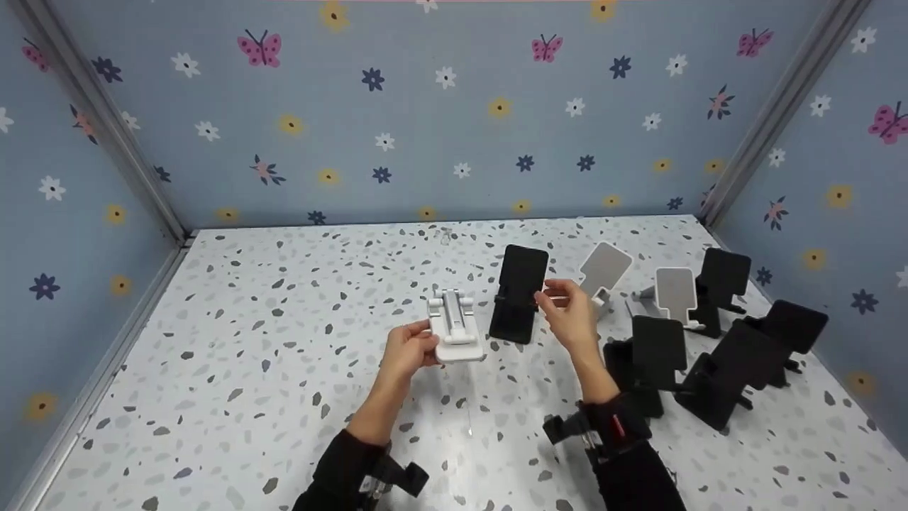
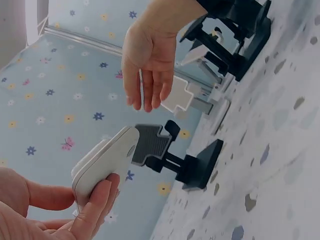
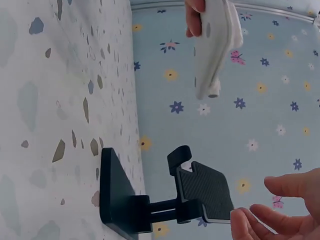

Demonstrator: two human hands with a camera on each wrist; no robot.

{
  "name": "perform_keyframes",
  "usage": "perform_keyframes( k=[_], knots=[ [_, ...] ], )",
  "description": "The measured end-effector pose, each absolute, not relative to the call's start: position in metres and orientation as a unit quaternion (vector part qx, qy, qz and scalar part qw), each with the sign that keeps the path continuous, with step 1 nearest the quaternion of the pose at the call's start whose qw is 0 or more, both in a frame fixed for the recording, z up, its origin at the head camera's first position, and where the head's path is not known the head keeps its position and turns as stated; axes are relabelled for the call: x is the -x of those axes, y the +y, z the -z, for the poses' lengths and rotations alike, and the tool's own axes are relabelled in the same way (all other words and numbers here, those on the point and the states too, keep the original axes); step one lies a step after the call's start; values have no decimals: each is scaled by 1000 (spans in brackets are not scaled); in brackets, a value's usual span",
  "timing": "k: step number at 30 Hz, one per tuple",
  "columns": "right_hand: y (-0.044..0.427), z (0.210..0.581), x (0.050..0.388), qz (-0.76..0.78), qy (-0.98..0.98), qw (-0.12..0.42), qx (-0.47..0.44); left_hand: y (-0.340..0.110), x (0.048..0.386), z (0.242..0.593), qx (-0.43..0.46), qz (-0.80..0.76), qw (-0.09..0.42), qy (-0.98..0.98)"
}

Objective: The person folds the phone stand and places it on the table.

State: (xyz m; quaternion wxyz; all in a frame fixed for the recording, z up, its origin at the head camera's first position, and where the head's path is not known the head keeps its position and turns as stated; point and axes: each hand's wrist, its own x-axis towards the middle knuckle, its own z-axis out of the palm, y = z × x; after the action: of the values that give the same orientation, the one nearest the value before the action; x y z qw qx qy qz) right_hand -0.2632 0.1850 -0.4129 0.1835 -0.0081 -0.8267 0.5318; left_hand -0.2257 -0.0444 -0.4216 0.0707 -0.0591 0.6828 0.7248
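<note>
A folded white phone stand (image 1: 456, 330) is held up by my left hand (image 1: 410, 348), which pinches its left side between thumb and fingers. In the left wrist view, the flat base of that white stand (image 2: 112, 160) faces the fingers. Just right of it, a black phone stand (image 1: 520, 294) stands unfolded on the table. My right hand (image 1: 571, 316) is beside its right edge with relaxed fingers and holds nothing. The left wrist view shows a gap between this right hand (image 2: 152, 55) and the black stand (image 2: 152, 142).
Two unfolded white phone stands (image 1: 605, 266) (image 1: 675, 291) and several black ones (image 1: 658, 348) crowd the right side of the speckled table (image 1: 284, 383). Some black stands overlap in view. Blue patterned panels (image 1: 425, 142) enclose the back and sides.
</note>
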Motion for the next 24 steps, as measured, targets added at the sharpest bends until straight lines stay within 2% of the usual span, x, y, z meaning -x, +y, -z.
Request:
perform_keyframes(
  k=[6, 13, 19, 24],
  knots=[
    [183, 417, 279, -476, -863, 161, 46, -54, 248, 431, 109, -683, 81, 718],
    [185, 418, 296, -449, -885, 121, 32, -57, 275, 447, 152, -642, 84, 747],
    [185, 421, 305, -436, -890, 131, 33, -52, 290, 457, 175, -621, 92, 758],
    [183, 425, 310, -443, -884, 147, 34, -50, 299, 462, 193, -617, 79, 758]
  ],
)
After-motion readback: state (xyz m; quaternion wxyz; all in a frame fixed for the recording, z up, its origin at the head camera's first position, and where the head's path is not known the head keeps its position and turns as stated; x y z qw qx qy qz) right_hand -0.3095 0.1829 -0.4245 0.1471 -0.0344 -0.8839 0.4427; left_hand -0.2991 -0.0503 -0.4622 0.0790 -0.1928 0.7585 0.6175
